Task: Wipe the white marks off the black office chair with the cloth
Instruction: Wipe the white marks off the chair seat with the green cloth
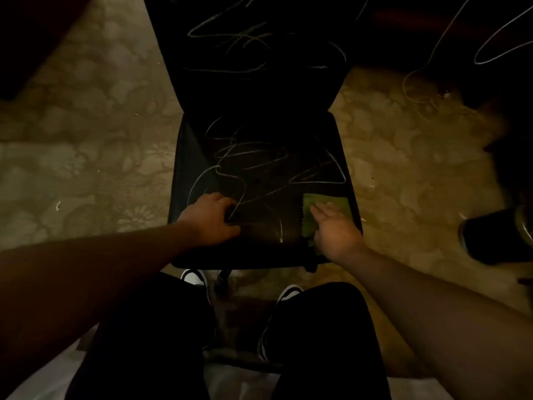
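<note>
The black office chair (259,134) stands in front of me, seat toward me and backrest rising at the top. White scribbled marks (253,166) cover the seat, and more of them (239,39) run across the backrest. A green cloth (331,204) lies flat on the seat's near right corner. My right hand (334,226) rests flat on the cloth, fingers spread. My left hand (210,217) presses on the seat's near left part with fingers curled, holding nothing.
Patterned beige carpet (86,157) surrounds the chair. A thin white cable (427,90) lies on the floor at the right. A dark object (496,235) sits at the right edge. My legs in black trousers and black-and-white shoes (196,278) are below the seat.
</note>
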Tool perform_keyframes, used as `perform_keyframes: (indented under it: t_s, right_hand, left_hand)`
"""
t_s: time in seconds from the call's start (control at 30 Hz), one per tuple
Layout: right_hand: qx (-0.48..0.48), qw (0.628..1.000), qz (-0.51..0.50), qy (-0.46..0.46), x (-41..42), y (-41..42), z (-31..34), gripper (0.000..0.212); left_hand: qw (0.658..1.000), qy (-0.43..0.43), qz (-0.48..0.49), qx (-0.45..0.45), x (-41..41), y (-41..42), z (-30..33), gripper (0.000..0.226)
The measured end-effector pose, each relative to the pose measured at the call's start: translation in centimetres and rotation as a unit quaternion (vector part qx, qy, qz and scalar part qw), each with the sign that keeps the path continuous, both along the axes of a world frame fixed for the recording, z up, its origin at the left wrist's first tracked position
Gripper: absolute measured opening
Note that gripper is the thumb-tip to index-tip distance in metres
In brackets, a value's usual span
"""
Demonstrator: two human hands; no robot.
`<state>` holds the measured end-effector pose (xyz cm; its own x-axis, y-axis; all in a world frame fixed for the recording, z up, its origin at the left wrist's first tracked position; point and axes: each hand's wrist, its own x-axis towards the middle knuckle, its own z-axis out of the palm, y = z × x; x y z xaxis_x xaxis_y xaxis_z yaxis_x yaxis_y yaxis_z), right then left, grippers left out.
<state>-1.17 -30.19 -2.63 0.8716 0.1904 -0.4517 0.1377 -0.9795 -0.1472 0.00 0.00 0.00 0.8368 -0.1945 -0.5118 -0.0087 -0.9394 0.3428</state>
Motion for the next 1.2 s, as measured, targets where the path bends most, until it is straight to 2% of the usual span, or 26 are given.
perform_keyframes:
  t_s: [0.17, 0.47, 0.6, 0.73, 0.83, 0.97, 1.07, 1.2]
  right_hand:
    - [0.002, 0.999, -0.028, 0.025, -0.8, -0.4, -1.3, 0.071]
    - [0.009, 0.997, -0.081, 0.007, -1.4, 1.3, -3.7, 0.068]
    - [0.02, 0.998, -0.061, -0.015, -2.2, 3.7, -3.9, 0.065]
    - [0.013, 0.999, 0.026, -0.031, -3.2, 6.1, -4.4, 0.06]
    - [0.049, 0.997, 0.05, -0.038, -4.1, 7.2, -5.5, 0.056]
    - [0.039, 0.995, 0.068, -0.069, -4.5, 6.1, -6.6, 0.05]
    - [0.026, 0.995, 0.046, -0.08, -4.3, 4.0, -6.9, 0.05]
    - [0.02, 0.995, 0.0, -0.097, -4.1, 2.1, -6.8, 0.048]
  left_hand:
    - [1.0, -0.004, -0.001, 0.03, -1.2, 0.1, -1.2, 0.08]
    - [0.992, -0.094, 0.068, 0.058, -4.6, 2.7, -4.1, 0.077]
    - [0.984, -0.127, 0.108, 0.065, -5.5, 4.0, -4.9, 0.082]
    - [0.981, -0.113, 0.136, 0.077, -6.0, 4.2, -5.5, 0.087]
    - [0.98, -0.099, 0.165, 0.056, -6.4, 4.0, -6.2, 0.087]
    - [0.975, -0.093, 0.203, 0.016, -7.0, 3.7, -7.5, 0.089]
    - [0.968, -0.091, 0.235, -0.021, -7.4, 3.9, -8.6, 0.09]
    - [0.966, -0.11, 0.234, -0.023, -8.0, 4.2, -9.6, 0.092]
